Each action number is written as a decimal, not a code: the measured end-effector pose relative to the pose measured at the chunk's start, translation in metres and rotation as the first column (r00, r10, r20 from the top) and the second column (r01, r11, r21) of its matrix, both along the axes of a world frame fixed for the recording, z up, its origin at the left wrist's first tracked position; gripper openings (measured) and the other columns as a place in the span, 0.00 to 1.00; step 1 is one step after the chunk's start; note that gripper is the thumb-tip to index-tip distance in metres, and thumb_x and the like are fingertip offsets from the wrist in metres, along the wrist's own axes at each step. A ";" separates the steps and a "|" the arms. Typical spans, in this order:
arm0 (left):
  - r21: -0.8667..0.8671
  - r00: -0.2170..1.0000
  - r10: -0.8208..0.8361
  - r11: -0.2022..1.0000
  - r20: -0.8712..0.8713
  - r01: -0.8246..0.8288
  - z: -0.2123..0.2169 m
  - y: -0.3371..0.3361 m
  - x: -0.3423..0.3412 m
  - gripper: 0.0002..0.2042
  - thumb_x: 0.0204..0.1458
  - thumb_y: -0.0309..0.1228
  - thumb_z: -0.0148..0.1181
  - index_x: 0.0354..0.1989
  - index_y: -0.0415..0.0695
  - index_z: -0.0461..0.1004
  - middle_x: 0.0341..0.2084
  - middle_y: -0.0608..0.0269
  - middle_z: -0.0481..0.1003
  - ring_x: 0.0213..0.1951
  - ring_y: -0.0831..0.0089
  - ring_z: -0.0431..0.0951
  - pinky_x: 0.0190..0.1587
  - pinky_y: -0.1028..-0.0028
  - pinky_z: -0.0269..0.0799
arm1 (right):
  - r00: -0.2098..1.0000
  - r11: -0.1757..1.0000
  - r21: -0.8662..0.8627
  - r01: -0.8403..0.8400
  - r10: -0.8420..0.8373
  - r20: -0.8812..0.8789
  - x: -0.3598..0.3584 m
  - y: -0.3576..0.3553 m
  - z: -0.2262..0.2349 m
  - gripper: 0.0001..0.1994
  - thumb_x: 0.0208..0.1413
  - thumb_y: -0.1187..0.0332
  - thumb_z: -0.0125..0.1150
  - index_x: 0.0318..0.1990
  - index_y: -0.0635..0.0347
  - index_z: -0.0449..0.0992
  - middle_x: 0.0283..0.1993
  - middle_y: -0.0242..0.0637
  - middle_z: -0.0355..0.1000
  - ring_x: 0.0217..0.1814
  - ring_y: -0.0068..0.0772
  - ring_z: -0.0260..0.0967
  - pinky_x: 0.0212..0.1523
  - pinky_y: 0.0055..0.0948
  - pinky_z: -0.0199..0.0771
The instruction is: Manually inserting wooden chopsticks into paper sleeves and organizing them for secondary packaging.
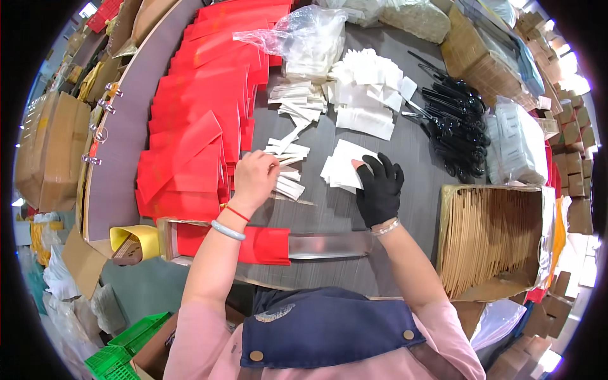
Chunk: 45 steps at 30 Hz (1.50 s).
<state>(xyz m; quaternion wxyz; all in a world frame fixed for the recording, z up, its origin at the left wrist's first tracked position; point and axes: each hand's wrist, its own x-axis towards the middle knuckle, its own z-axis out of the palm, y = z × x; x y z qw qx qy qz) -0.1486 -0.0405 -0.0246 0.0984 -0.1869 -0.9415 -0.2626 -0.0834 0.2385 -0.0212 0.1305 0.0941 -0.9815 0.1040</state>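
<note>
My left hand (255, 177), bare and with its fingers curled together, is at the edge of a loose pile of slim white paper packets (292, 152). Its fingertips are partly hidden, and whether a packet is between them is unclear. On my right hand (380, 190) is a black glove that leaves the thumb tip bare. Its thumb and fingers close on the edge of a flat white paper square (345, 158), one of a few lying overlapped. Beyond them lies a larger heap of white paper squares (370, 88).
Overlapping red sleeves (196, 126) cover the left side. Nearest me, a clear tray (329, 245) stands beside a red sleeve (266, 245). At right lie black plastic-handled utensils (456, 120), a clear-wrapped bundle (516, 142) and a carton of thin wooden sticks (491, 240).
</note>
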 end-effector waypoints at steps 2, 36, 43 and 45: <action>0.025 1.000 -0.003 1.000 0.016 0.002 0.004 -0.001 -0.001 0.03 0.47 0.27 0.63 0.29 0.43 0.78 0.29 0.58 0.76 0.34 0.56 0.76 0.37 0.62 0.71 | 0.999 0.996 0.072 0.044 -0.043 -0.015 0.011 -0.014 0.010 0.32 0.41 0.65 0.70 0.59 0.39 0.70 0.62 0.34 0.64 0.69 0.45 0.54 0.66 0.53 0.48; 0.128 0.917 -0.398 0.911 0.031 0.392 0.003 0.083 0.059 0.06 0.40 0.23 0.66 0.27 0.41 0.75 0.52 0.56 0.72 0.54 0.48 0.68 0.54 0.59 0.67 | 0.705 0.769 0.417 0.485 -0.626 0.333 -0.067 0.224 0.045 0.48 0.36 0.42 0.73 0.68 0.39 0.59 0.68 0.39 0.57 0.69 0.55 0.55 0.65 0.55 0.58; 0.056 0.911 -0.406 0.914 0.072 0.402 -0.002 0.066 0.069 0.05 0.41 0.25 0.65 0.27 0.43 0.75 0.51 0.60 0.71 0.54 0.52 0.68 0.55 0.59 0.66 | 0.757 0.801 0.432 0.415 -0.567 0.325 -0.063 0.188 0.048 0.40 0.40 0.43 0.70 0.63 0.41 0.65 0.62 0.43 0.62 0.65 0.50 0.61 0.62 0.50 0.62; 0.048 0.910 -0.409 0.913 0.076 0.406 -0.001 0.060 0.070 0.05 0.42 0.25 0.65 0.27 0.43 0.75 0.52 0.60 0.71 0.55 0.52 0.68 0.55 0.59 0.66 | 0.774 0.759 0.555 0.340 -0.561 0.293 -0.063 0.194 0.048 0.39 0.41 0.43 0.70 0.63 0.41 0.65 0.62 0.42 0.62 0.64 0.50 0.61 0.61 0.50 0.62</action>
